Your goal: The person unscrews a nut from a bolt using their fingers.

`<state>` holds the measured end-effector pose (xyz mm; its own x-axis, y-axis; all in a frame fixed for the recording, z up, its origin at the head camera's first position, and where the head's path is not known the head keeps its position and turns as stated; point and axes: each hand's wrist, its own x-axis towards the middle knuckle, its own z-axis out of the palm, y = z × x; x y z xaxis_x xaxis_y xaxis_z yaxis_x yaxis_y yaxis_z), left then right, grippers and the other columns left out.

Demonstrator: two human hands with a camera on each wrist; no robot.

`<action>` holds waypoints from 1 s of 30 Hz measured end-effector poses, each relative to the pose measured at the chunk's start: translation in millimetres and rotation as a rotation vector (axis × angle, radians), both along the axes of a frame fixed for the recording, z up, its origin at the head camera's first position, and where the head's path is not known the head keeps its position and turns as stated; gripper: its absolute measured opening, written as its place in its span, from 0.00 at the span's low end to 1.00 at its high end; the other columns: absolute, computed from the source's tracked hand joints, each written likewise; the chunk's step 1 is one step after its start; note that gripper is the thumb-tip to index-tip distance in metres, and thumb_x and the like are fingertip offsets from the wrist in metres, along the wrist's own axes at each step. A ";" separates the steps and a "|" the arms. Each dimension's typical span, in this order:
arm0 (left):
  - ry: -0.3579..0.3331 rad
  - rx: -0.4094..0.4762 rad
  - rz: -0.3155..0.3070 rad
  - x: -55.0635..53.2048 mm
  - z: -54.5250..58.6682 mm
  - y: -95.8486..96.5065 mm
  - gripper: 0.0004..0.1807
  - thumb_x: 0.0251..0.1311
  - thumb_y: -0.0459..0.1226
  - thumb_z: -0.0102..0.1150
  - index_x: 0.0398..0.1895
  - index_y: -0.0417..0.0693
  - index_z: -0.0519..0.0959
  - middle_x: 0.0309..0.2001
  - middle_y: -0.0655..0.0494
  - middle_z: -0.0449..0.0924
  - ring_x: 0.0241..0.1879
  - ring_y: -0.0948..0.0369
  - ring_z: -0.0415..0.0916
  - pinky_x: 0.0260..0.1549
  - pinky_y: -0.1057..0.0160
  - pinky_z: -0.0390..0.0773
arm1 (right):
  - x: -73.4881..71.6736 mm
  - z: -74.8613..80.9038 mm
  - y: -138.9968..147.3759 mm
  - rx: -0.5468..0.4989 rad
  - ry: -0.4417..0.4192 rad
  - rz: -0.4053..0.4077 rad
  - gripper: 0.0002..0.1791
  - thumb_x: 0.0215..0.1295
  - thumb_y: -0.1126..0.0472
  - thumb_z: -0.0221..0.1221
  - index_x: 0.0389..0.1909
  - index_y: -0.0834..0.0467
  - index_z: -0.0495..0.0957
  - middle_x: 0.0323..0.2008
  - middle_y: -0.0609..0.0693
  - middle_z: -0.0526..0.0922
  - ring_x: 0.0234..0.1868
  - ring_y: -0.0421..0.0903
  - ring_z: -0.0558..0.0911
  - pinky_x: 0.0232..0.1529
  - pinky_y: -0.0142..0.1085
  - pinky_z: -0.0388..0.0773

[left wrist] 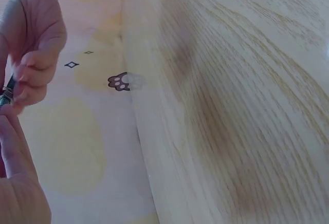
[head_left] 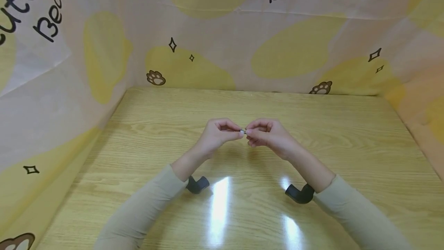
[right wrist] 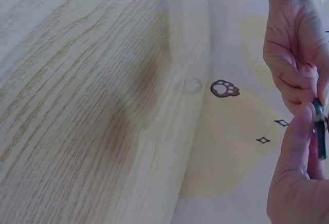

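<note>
Out over the middle of the table, my left hand and right hand meet fingertip to fingertip. Between them is a small, slim dark rod with a shiny metal part. Thumb and fingers of each hand pinch one end of it. In the right wrist view the dark rod sticks out past the right thumb, and the left hand grips its other end. At the left wrist view's edge, a silvery ringed section of the rod shows between the fingertips. Its exact kind I cannot tell.
Below the hands lies a light wood-grain table with bright reflections near the front. A fabric screen with yellow patches and paw prints stands along its back and sides. Black curved pieces sit at both wrists.
</note>
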<state>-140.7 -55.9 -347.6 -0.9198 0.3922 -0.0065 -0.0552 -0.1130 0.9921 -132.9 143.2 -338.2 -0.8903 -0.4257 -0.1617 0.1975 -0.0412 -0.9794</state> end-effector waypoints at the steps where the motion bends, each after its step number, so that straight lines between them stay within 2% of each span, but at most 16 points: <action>1: 0.001 0.000 -0.003 0.2 -0.2 -0.2 0.05 0.50 0.22 0.62 0.31 0.34 0.80 0.30 0.53 0.81 0.31 0.60 0.80 0.44 0.58 0.78 | 0.1 -0.6 0.7 -0.006 0.006 0.006 0.07 0.60 0.70 0.58 0.39 0.61 0.76 0.34 0.51 0.81 0.32 0.43 0.82 0.39 0.36 0.81; 3: 0.002 0.008 -0.007 0.4 -0.6 -0.2 0.05 0.50 0.22 0.62 0.31 0.33 0.80 0.30 0.53 0.81 0.31 0.60 0.80 0.43 0.58 0.79 | 0.2 -1.5 2.1 -0.018 0.032 0.026 0.11 0.57 0.73 0.59 0.41 0.60 0.76 0.38 0.51 0.79 0.36 0.44 0.82 0.42 0.36 0.80; 5: 0.003 0.011 -0.014 0.2 -1.2 -0.1 0.05 0.50 0.21 0.62 0.30 0.33 0.80 0.30 0.53 0.82 0.31 0.60 0.80 0.43 0.59 0.79 | -0.1 -1.9 2.3 -0.022 0.050 0.035 0.12 0.59 0.71 0.59 0.43 0.60 0.74 0.39 0.51 0.78 0.37 0.45 0.82 0.42 0.36 0.80; 9: 0.006 0.007 -0.030 0.0 -1.1 0.7 0.05 0.51 0.23 0.62 0.31 0.33 0.80 0.30 0.52 0.82 0.32 0.59 0.81 0.44 0.57 0.78 | -0.3 -1.6 0.3 -0.009 0.040 0.023 0.05 0.64 0.65 0.57 0.40 0.60 0.75 0.33 0.52 0.80 0.31 0.45 0.82 0.38 0.36 0.81; 11: 0.008 0.007 -0.041 0.4 -0.8 0.8 0.05 0.51 0.23 0.62 0.32 0.33 0.79 0.31 0.52 0.82 0.32 0.59 0.81 0.44 0.57 0.78 | -0.3 -1.7 0.4 -0.005 0.042 0.015 0.04 0.63 0.67 0.57 0.38 0.61 0.75 0.31 0.51 0.80 0.30 0.43 0.82 0.37 0.36 0.81; 14: 0.010 0.012 -0.051 1.5 -0.4 0.7 0.05 0.51 0.22 0.62 0.31 0.33 0.80 0.31 0.51 0.82 0.32 0.59 0.80 0.44 0.58 0.78 | 0.4 -1.8 1.8 -0.009 0.068 0.025 0.10 0.57 0.72 0.60 0.40 0.63 0.74 0.35 0.51 0.79 0.34 0.44 0.81 0.40 0.36 0.80; 16: 0.012 0.019 -0.055 1.7 -0.4 0.8 0.05 0.50 0.22 0.61 0.31 0.33 0.79 0.31 0.51 0.82 0.32 0.59 0.80 0.44 0.58 0.78 | 0.9 -1.4 2.4 -0.006 0.079 0.030 0.12 0.58 0.71 0.59 0.43 0.62 0.73 0.38 0.51 0.78 0.37 0.45 0.81 0.42 0.37 0.80; 20: 0.021 0.023 -0.054 1.8 0.2 1.6 0.05 0.51 0.22 0.61 0.32 0.32 0.79 0.31 0.52 0.82 0.32 0.60 0.81 0.44 0.58 0.79 | 2.0 0.0 2.3 0.004 0.059 0.031 0.05 0.64 0.66 0.56 0.40 0.60 0.74 0.33 0.51 0.80 0.32 0.45 0.82 0.38 0.37 0.81; 23: 0.020 0.017 -0.046 1.8 0.5 2.2 0.05 0.51 0.22 0.61 0.32 0.31 0.79 0.30 0.53 0.82 0.31 0.60 0.80 0.43 0.58 0.79 | 2.7 0.6 2.8 -0.002 0.057 0.023 0.04 0.62 0.69 0.57 0.36 0.59 0.75 0.32 0.50 0.80 0.32 0.43 0.82 0.38 0.36 0.81; 26: 0.016 0.014 -0.034 1.2 0.2 2.4 0.05 0.50 0.21 0.61 0.32 0.30 0.79 0.29 0.54 0.82 0.31 0.60 0.80 0.44 0.58 0.79 | 2.8 0.5 3.4 -0.009 0.077 0.020 0.10 0.59 0.72 0.59 0.40 0.59 0.74 0.38 0.51 0.78 0.37 0.43 0.82 0.43 0.37 0.80; 30: 0.014 0.008 -0.018 1.5 -0.2 1.8 0.04 0.50 0.22 0.62 0.30 0.34 0.80 0.30 0.53 0.82 0.31 0.60 0.80 0.44 0.58 0.78 | 3.0 -1.1 3.1 0.012 0.093 0.019 0.11 0.63 0.67 0.57 0.45 0.63 0.72 0.39 0.53 0.78 0.36 0.45 0.82 0.42 0.39 0.80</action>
<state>-139.2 -54.1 -347.8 -0.9128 0.4083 0.0098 -0.0433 -0.1206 0.9918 -129.9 146.3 -339.2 -0.8936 -0.4409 -0.0841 0.1068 -0.0270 -0.9939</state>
